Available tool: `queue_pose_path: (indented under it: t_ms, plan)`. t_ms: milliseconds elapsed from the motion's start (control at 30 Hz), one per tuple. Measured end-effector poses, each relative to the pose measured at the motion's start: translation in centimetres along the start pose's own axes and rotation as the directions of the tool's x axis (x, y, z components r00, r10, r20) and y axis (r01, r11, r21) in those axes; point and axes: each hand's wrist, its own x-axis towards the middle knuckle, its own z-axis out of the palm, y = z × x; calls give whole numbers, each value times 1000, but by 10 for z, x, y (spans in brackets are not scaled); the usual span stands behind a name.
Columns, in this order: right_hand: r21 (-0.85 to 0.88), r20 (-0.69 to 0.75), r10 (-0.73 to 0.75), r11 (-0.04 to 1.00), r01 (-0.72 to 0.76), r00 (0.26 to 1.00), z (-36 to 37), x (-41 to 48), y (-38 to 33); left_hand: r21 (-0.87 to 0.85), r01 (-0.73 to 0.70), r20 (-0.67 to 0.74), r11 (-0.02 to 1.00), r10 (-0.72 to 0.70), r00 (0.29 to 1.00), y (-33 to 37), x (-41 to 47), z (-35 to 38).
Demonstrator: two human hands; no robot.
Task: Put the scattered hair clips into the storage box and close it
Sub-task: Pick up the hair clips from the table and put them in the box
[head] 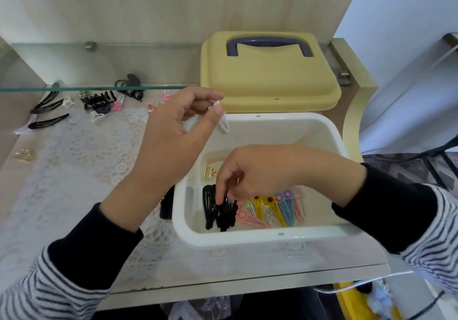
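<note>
Pale counter (223, 282) at the near edge, a lace mat (81, 171) laid over it. On the mat stands the open white box (247, 239). Inside lie black clips (210, 210) at the left, coloured flower clips (275, 210) beside them, and a gold clip (210, 171) farther back. The right hand (257, 171) reaches down into the box, its fingers curled and its fingertips pinching the black clips. The left hand (173, 136) hangs above the box's far left corner, thumb and forefinger pinching a white clip (223, 122), the other fingers curled in. Behind the box its yellow lid (267, 79) stands tilted back, with a grey-blue handle (269, 44). At the far left, loose clips (99, 99) lie scattered on the mat under a glass shelf (74, 88).
</note>
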Motion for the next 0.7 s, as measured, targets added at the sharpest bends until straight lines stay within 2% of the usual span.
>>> queue_pose_path:
  t_ms: [133, 267, 400, 467, 600, 700]
  plan:
    - [1, -38, 6, 1000, -6, 999, 1, 3, -3, -5, 19, 10, 1000, -19, 1000, 0, 0, 0]
    - [-59, -140, 3, 998, -12, 990, -1, -1, 0, 2, 29, 10, 1000, -29, 1000, 0, 0, 0]
    - [-31, -202, -18, 999, 12, 979, -11, -21, 8, 37, 11, 22, 999, -12, 1000, 3, -1, 0]
    - [-42, -235, -4, 999, -6, 972, -18, -34, 15, 96, -22, 40, 995, 18, 999, 6, 0, -1]
    - [-182, -436, 54, 972, -147, 899, -21, -60, 30, 259, -163, 109, 952, 139, 984, 12, 2, -3]
    - [-274, -521, 18, 943, -187, 853, -16, -68, 38, 270, -247, 183, 931, 202, 962, 26, 2, -3]
